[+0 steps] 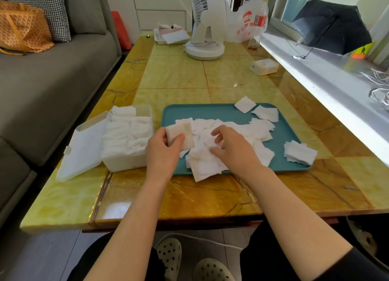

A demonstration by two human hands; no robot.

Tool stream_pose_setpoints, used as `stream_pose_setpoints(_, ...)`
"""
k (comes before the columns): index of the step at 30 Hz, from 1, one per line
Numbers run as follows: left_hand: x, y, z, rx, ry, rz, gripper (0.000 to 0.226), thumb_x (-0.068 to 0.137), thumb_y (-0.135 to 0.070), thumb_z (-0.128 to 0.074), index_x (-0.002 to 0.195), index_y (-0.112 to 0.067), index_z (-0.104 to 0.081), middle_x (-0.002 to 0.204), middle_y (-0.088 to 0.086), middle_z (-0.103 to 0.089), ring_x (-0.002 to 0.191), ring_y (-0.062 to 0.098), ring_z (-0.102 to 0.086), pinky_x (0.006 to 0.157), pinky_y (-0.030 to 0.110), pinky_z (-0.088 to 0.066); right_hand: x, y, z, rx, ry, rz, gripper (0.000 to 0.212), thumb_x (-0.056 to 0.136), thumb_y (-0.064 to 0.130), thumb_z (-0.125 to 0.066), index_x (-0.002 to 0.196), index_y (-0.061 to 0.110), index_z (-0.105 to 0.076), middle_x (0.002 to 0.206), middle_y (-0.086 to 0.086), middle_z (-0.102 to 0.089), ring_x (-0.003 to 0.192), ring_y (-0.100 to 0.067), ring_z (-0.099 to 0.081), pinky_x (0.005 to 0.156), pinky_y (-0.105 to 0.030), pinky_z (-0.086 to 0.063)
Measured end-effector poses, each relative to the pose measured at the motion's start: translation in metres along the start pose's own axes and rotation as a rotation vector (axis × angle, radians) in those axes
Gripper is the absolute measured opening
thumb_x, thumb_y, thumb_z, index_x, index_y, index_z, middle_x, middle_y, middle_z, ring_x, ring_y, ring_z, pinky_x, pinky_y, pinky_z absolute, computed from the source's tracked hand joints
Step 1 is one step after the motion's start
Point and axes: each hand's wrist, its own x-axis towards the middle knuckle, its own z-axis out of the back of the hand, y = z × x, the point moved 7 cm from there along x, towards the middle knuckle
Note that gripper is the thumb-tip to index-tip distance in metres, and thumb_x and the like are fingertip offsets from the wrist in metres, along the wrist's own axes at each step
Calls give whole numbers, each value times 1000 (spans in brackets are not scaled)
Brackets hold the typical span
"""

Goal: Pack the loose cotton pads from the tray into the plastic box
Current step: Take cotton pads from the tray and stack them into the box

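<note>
A grey sofa [52, 80] runs along the left; beside it stands the yellow marble-patterned table [179, 76], with a pale windowsill [315, 74] on its right; a black umbrella [332, 26] lies open on the sill, and a white fan [207, 24] stands at the table's far end; near the front of the table sits the teal tray [202, 112], and just left of it, close to its edge, the plastic box [124, 162], its lid [84, 150] flung open to the left and its inside already crowded with rows of white pads; a loose pile of cotton pads [204, 167] sprawls across the middle of the tray and hangs over its near rim; a small heap [300, 152] sits at the tray's right corner, and two stray pads [266, 113] lie at its far edge; the left hand [161, 152] grips a short stack of pads [185, 133] between thumb and fingers, above the tray's left end; the right hand [235, 148] rests on the pile with fingers bent, and whether it pinches a pad cannot be told
</note>
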Motion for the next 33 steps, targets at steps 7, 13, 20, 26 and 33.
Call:
stream_pose_setpoints(7,0,-5,2,11,-45,-39,24,90,-15,-63,74,-28,-49,77,-11,-57,72,3,-54,65,20,-46,-1,2,16,423,-170,49,16,91,14,-60,104,18,-53,84,12,-55,73,0,-52,65,-8,-42)
stream_pose_setpoints(13,0,-4,2,25,-55,-45,27,90,-15,-62,73,-29,-47,75,-10,-55,69,3,-52,62,19,-44,-3,10,25,493,-269,132,13,91,11,-60,98,21,-54,86,17,-56,78,9,-53,70,-6,-41)
stream_pose_setpoints(20,2,-5,7,48,-120,-51,22,90,-13,-60,75,-25,-49,73,-8,-53,65,3,-49,53,9,-38,-9,21,-21,159,219,191,11,93,24,-57,103,23,-59,92,10,-63,88,-9,-58,82,-25,-47)
stream_pose_setpoints(26,4,-4,9,65,-136,-64,9,90,-13,-60,84,-16,-54,73,-8,-54,66,3,-49,52,7,-37,-4,20,-19,52,128,164,27,91,26,-60,117,20,-55,114,3,-58,92,-12,-56,85,-28,-46)
stream_pose_setpoints(33,2,-6,9,95,-126,-65,7,90,-13,-60,86,-13,-54,73,-8,-52,66,3,-48,52,5,-38,-3,18,-30,-138,159,151,68,81,41,-69,138,20,-39,133,2,-43,109,-17,-53,83,-26,-42)
